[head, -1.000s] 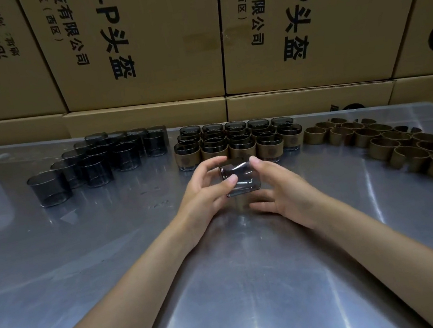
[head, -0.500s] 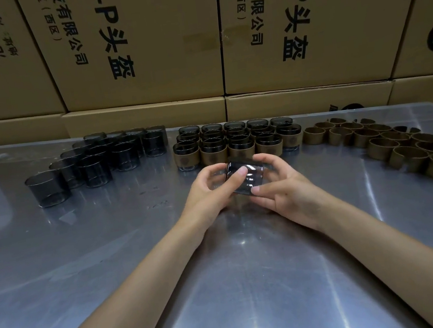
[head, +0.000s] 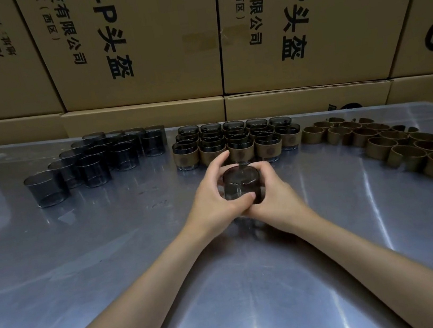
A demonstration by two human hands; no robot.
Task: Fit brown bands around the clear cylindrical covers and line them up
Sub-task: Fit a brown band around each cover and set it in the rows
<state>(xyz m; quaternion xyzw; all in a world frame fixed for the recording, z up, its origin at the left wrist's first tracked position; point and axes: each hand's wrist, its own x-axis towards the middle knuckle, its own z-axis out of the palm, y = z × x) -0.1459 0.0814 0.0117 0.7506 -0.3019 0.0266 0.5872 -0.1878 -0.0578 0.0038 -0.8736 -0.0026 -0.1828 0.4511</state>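
Head view, both hands now closer together, left hand (head: 212,200) and right hand (head: 275,197) fingers grasping clear cover (head: 240,185)

A shiny metal table (head: 85,265) fills the lower frame, streaked with light reflections. Stacked cardboard boxes (head: 138,49) printed with black characters wall off the top.

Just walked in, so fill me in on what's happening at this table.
A person is fitting brown bands onto clear cylindrical covers. Both the left hand and right hand grip one cover above the steel table. Bare covers wait at left, banded covers stand in rows behind, and loose bands lie at right.
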